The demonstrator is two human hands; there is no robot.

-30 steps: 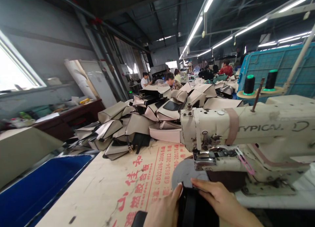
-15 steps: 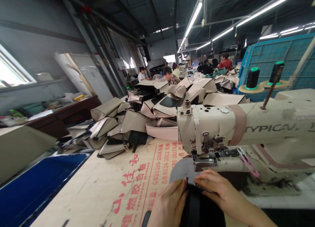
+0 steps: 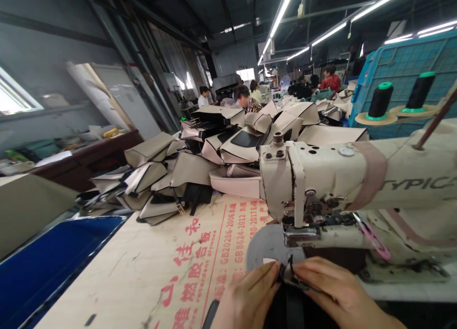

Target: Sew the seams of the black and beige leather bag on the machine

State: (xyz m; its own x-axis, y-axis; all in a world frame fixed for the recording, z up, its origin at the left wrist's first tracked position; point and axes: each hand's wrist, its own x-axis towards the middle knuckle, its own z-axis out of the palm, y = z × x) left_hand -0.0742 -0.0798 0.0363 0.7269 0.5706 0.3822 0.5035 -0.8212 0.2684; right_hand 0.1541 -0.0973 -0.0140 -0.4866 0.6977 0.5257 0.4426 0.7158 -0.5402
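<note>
At the bottom of the head view, my left hand (image 3: pixel 250 293) pinches the left side of a black bag piece's top edge. My right hand (image 3: pixel 333 286) grips the same edge from the right, fingers bent over it. The black bag piece (image 3: pixel 294 312) has a strap-like band down its middle, and its lower part runs out of view. Between my fingertips the edge is bunched up, with a thin end sticking up. Just beyond my hands stands the sewing machine (image 3: pixel 321 176), its presser foot area above and behind the piece. A grey roll (image 3: pixel 262 247) lies beside the machine's arm.
A heap of beige and black bags (image 3: pixel 193 169) covers the far side of the plywood table (image 3: pixel 143 267). To the left is a blue-lined bin (image 3: pixel 67 253). Thread spools (image 3: pixel 380 100) and a blue crate (image 3: pixel 403 67) stand at right. Several people sit farther back.
My view has shifted, so the machine looks larger and farther right. Both hands have moved slightly right, and the black piece's edge is now bunched between my fingers, showing more of the grey roll.
</note>
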